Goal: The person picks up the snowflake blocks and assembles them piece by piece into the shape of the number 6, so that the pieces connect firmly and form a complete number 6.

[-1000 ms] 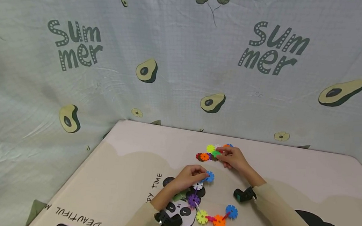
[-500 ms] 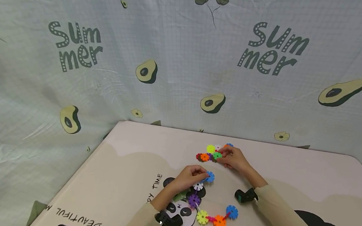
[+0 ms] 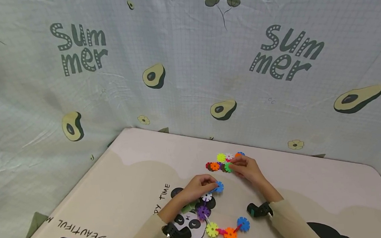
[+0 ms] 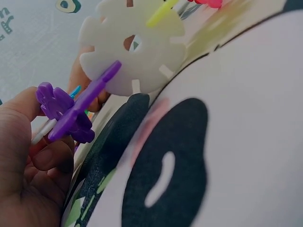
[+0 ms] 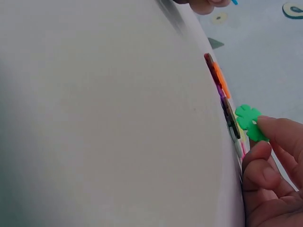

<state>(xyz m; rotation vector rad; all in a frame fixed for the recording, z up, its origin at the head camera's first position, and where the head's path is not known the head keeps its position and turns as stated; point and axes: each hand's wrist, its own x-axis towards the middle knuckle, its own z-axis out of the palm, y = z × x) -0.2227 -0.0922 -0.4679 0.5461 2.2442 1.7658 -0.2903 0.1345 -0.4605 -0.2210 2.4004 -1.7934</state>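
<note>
A chain of notched, flower-shaped plastic discs curves over the table. It runs from a blue disc (image 3: pixel 219 186) through a white disc (image 3: pixel 207 196), a purple disc (image 3: pixel 203 212), a yellow disc (image 3: pixel 212 229) and an orange disc (image 3: pixel 230 235) to another blue disc (image 3: pixel 243 224). My left hand (image 3: pixel 200 186) pinches the chain's far end by the first blue disc; in the left wrist view its fingers partly hide what they grip. Beside the pile of loose discs (image 3: pixel 215 166), my right hand (image 3: pixel 247 168) pinches a green disc (image 5: pixel 248 122) between thumb and finger.
The pile holds several loose discs, among them a yellow-green disc (image 3: pixel 221 157) and a white one (image 3: pixel 229 156). A printed panda (image 3: pixel 194 223) decorates the tabletop under the chain. Behind the table's back edge hangs a cloth (image 3: pixel 178 42) with avocado prints.
The right hand has pulled the green disc slightly toward the person, and more of the pile now shows behind it. My left hand and the chain stay nearly still.
</note>
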